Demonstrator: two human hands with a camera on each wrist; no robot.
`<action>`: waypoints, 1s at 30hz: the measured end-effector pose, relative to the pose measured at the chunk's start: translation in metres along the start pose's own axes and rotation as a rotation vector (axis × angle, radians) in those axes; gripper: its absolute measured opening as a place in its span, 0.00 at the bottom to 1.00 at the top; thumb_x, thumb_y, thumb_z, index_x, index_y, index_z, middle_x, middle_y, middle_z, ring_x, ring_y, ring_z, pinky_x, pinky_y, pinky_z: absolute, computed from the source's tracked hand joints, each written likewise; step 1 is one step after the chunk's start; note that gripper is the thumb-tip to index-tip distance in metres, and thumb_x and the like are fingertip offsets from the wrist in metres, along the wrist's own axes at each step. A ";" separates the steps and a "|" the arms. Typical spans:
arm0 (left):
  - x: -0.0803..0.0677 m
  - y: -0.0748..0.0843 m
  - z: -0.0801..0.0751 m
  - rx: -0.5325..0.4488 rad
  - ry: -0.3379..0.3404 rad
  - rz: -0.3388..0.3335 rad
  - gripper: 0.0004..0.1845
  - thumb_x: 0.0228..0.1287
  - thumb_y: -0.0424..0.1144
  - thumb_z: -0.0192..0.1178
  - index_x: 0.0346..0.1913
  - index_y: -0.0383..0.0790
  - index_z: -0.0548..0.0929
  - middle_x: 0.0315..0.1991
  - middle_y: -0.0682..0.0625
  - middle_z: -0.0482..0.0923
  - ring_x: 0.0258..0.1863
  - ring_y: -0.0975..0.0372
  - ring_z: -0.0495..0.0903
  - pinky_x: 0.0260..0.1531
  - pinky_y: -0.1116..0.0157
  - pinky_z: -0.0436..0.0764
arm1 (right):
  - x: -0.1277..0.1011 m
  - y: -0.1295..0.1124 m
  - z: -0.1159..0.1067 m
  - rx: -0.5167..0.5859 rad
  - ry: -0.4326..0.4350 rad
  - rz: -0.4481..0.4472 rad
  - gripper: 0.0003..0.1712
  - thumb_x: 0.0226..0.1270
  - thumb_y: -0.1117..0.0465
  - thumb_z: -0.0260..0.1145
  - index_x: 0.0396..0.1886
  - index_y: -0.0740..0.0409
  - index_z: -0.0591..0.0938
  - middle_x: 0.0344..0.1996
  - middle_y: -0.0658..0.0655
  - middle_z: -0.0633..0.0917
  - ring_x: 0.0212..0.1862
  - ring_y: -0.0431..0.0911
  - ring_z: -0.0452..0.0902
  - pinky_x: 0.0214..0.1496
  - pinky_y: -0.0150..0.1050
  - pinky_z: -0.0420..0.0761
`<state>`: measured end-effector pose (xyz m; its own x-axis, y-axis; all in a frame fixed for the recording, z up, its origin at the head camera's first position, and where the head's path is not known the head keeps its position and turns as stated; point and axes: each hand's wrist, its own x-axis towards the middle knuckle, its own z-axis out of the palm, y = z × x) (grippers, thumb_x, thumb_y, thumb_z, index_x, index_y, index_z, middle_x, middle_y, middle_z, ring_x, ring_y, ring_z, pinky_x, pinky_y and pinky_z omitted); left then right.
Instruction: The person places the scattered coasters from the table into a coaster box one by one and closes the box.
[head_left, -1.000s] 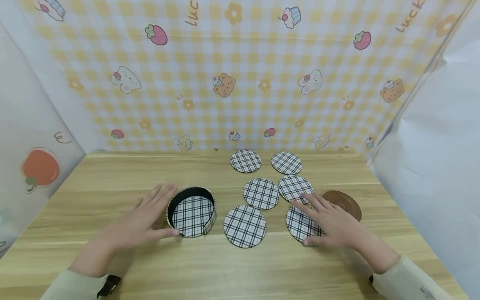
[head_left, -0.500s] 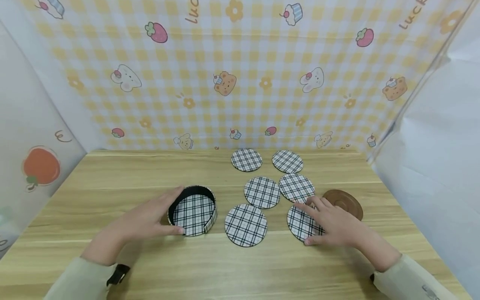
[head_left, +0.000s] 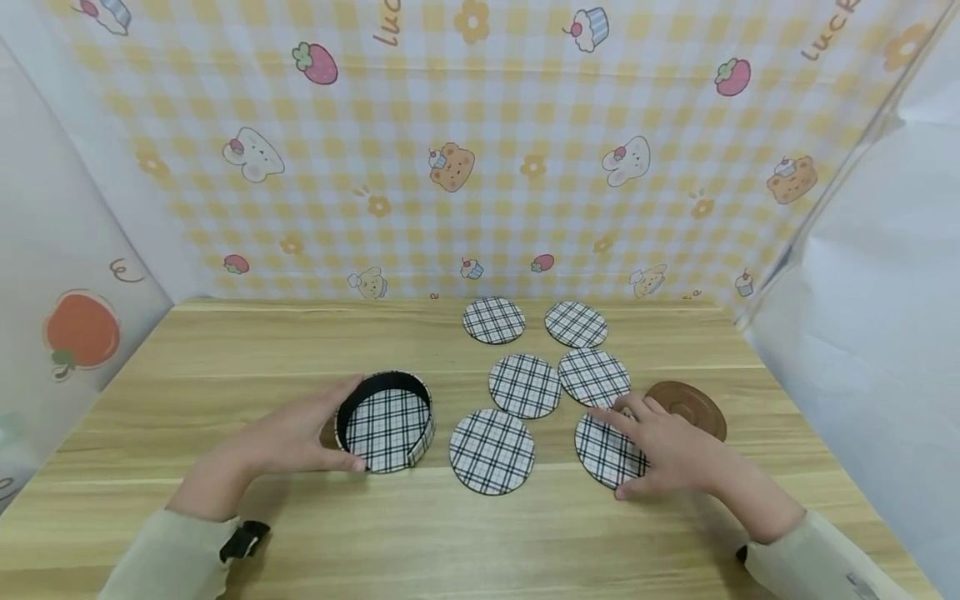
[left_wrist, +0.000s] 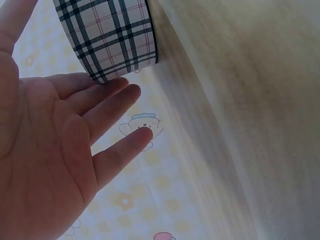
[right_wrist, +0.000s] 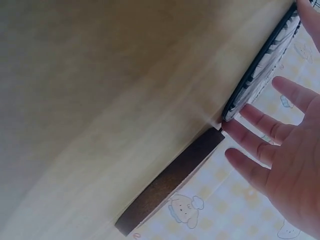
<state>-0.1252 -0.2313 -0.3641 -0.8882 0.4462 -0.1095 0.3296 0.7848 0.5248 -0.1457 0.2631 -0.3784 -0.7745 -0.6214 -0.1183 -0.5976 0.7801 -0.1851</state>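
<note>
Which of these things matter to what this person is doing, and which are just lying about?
Part of the job, it seems:
holder, at the left hand
nearest coaster, at the right hand
five other coasters, matching plaid

Probably just there:
brown disc
patterned cloth behind

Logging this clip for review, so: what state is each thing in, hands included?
Round plaid coaster holder: upright, open-topped; plaid inside, whether loose coaster or base unclear.
Left hand: touching the holder, thumb and fingers spread.
Right hand: fingers spread over a plaid coaster.
That coaster: plaid side up, partly hidden.
Other five plaid coasters: lying flat, plaid side up.
Brown disc: lying flat, partly hidden.
</note>
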 end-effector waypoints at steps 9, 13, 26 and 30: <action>0.003 -0.002 0.000 -0.033 0.004 -0.005 0.66 0.47 0.66 0.71 0.77 0.29 0.49 0.76 0.29 0.53 0.71 0.35 0.61 0.68 0.37 0.63 | 0.002 -0.004 -0.004 0.060 -0.005 0.035 0.56 0.42 0.41 0.81 0.73 0.47 0.68 0.61 0.65 0.71 0.60 0.60 0.68 0.51 0.54 0.82; 0.002 0.000 -0.001 -0.050 -0.003 -0.010 0.65 0.47 0.64 0.73 0.77 0.29 0.49 0.75 0.29 0.54 0.72 0.35 0.60 0.68 0.36 0.63 | 0.002 -0.004 -0.004 0.045 -0.014 0.031 0.55 0.43 0.40 0.80 0.72 0.50 0.70 0.61 0.66 0.71 0.60 0.61 0.69 0.49 0.56 0.83; 0.003 0.004 0.000 -0.120 -0.031 -0.010 0.65 0.47 0.60 0.74 0.78 0.31 0.48 0.76 0.29 0.52 0.72 0.35 0.60 0.68 0.35 0.62 | 0.004 -0.008 -0.007 -0.013 0.001 0.048 0.53 0.43 0.39 0.78 0.71 0.49 0.71 0.62 0.66 0.73 0.62 0.64 0.69 0.45 0.63 0.82; 0.003 0.005 0.001 -0.124 -0.032 -0.015 0.65 0.48 0.60 0.73 0.78 0.31 0.47 0.76 0.29 0.51 0.72 0.34 0.60 0.68 0.35 0.62 | 0.006 -0.011 -0.008 -0.021 0.034 0.041 0.53 0.45 0.37 0.77 0.71 0.49 0.71 0.63 0.66 0.73 0.64 0.64 0.68 0.45 0.63 0.82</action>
<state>-0.1259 -0.2258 -0.3623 -0.8816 0.4495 -0.1440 0.2722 0.7335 0.6228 -0.1453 0.2511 -0.3694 -0.8048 -0.5863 -0.0921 -0.5692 0.8065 -0.1601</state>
